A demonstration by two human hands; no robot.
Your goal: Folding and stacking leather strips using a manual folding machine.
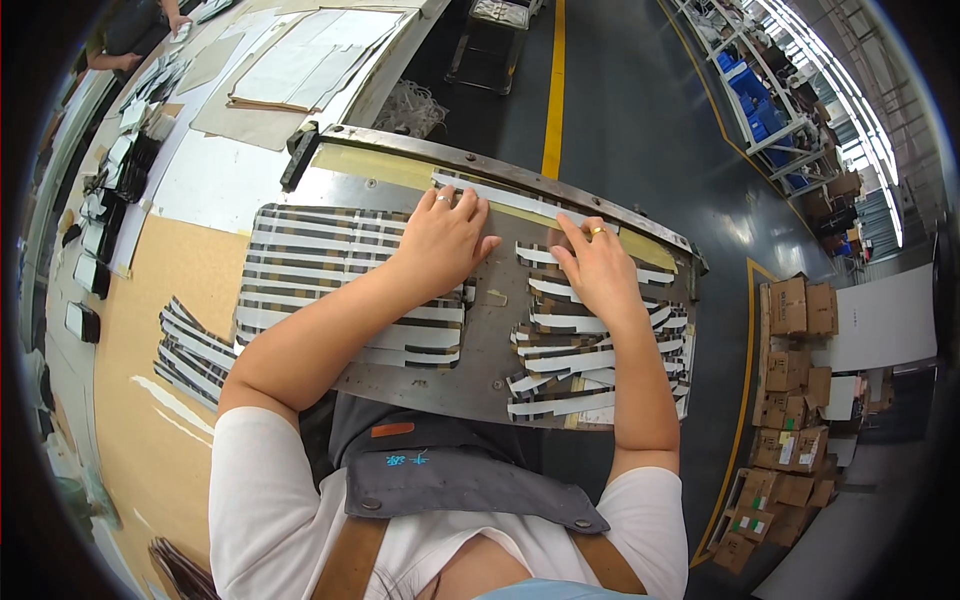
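A long white strip (530,202) lies along the far edge of a metal board (480,375), beside a yellowish band. On its left end rest the fingertips of my left hand (445,240), the thumb held apart. My right hand (602,270) touches the strip's right part with its fingers, thumb and index finger apart. Left of centre, partly under my left forearm, is a dark plaid sheet (320,245) with white strips in rows. Several cut plaid-and-white strips (565,360) lie loosely piled at the right, partly hidden by my right forearm.
A metal bar (500,168) borders the board's far side. More strips (190,350) lie on the tan table (170,260) at left. Dark stacked pieces (130,165) and paper sheets (310,60) sit beyond. Cardboard boxes (790,410) stand right; another person's hand (178,22) shows far left.
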